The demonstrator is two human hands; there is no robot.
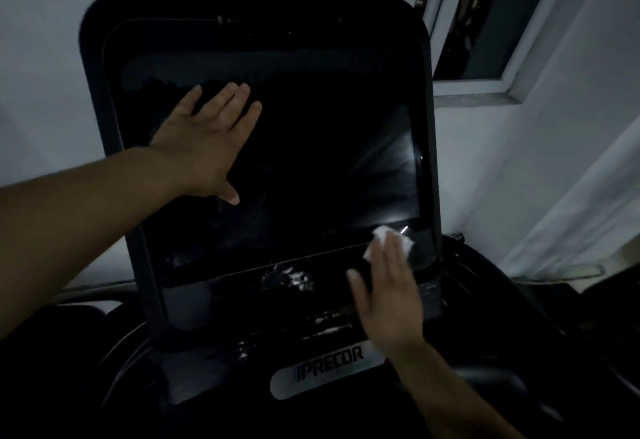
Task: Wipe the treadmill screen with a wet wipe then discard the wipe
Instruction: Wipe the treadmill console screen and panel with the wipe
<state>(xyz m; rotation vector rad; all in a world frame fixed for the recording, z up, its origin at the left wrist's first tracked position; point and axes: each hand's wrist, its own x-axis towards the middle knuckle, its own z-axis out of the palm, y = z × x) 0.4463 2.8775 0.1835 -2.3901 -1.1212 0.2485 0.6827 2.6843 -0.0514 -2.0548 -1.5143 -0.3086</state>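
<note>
The treadmill screen (311, 168) fills the middle of the view, dark and glossy, tilted back and framed by a thick black bezel (100, 120). A pale wall (41, 40) is seen to the left and beyond the far edge; a window frame (485, 87) sits at the far right, just past the bezel's corner. Open glass is left across the centre and the right side of the panel, where a streak of glare is caught. Below the near edge, a silver PRECOR badge (329, 367) is seen on the console.

The left hand (204, 140) is laid flat on the upper left of the glass, fingers spread and extended, nothing gripped. The right hand (391, 286) is pressed open-palmed at the lower right corner, fingers straight. The wet wipe (381, 232), white and crumpled, is pinned under those fingertips against the screen's near right edge, with bits showing at both sides of the fingers.
</note>
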